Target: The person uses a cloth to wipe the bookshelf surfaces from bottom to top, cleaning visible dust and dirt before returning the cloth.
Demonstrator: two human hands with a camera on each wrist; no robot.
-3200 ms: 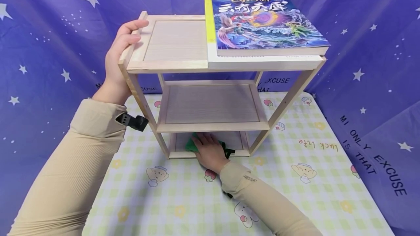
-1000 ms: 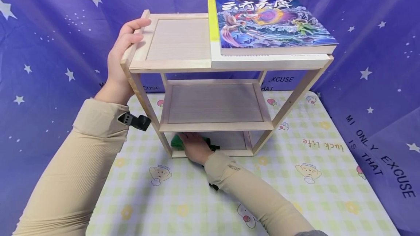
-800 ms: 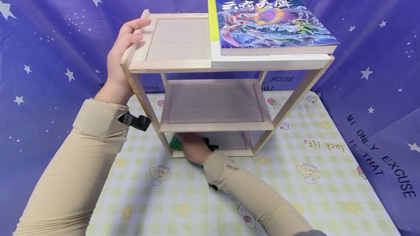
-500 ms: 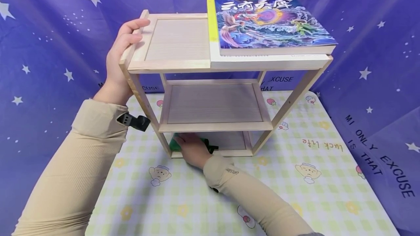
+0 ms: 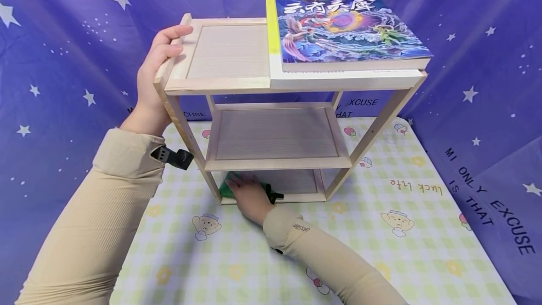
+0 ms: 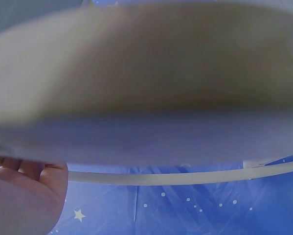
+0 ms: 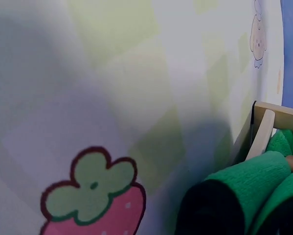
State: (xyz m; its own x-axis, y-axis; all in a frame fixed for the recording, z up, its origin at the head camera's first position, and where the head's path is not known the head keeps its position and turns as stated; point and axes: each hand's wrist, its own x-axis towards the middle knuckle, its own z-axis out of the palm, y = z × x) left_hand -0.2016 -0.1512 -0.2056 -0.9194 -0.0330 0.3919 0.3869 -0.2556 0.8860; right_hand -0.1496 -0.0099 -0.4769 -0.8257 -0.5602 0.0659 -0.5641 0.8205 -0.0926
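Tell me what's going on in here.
A person's left grip holds the left side of a three-tier wooden rack near its top. Their right grip rests on a green cloth at the left end of the bottom tier. On the top tier, toward the right, a book with a colorful cover lies on a white one. The rack stands on a checked tablecloth.
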